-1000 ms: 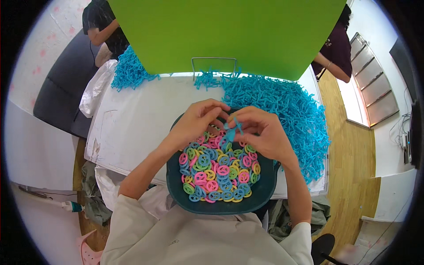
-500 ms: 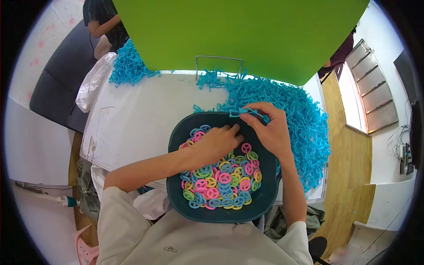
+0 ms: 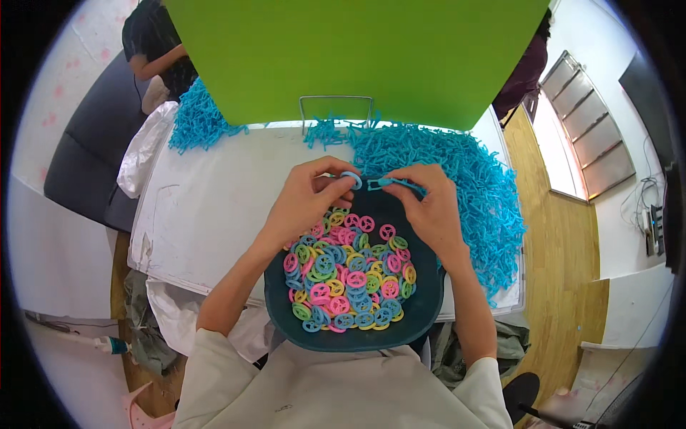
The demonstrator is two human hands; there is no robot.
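My left hand (image 3: 307,196) pinches a light blue ring-shaped wheel (image 3: 352,179) above the far rim of a dark green basin. Facing it, my right hand (image 3: 430,206) grips a blue plastic piece (image 3: 389,183) whose forked end points at the wheel. A small gap seems to separate the two parts. Below both hands sits the basin (image 3: 281,325), holding many small spoked wheels (image 3: 350,279) in pink, blue, green and yellow. Beside my right hand spreads a large heap of similar blue plastic pieces (image 3: 475,196).
A green panel (image 3: 350,57) with a wire handle (image 3: 336,97) stands at the back of the white table (image 3: 207,207). Another blue heap (image 3: 199,118) lies far left, near a person in dark clothes (image 3: 153,53). Behind the panel's right side shows another person's sleeve (image 3: 525,68).
My left hand has risen out of the basin with a blue wheel and come close to the right hand. The right hand still holds its blue piece. The whole view has shifted slightly.
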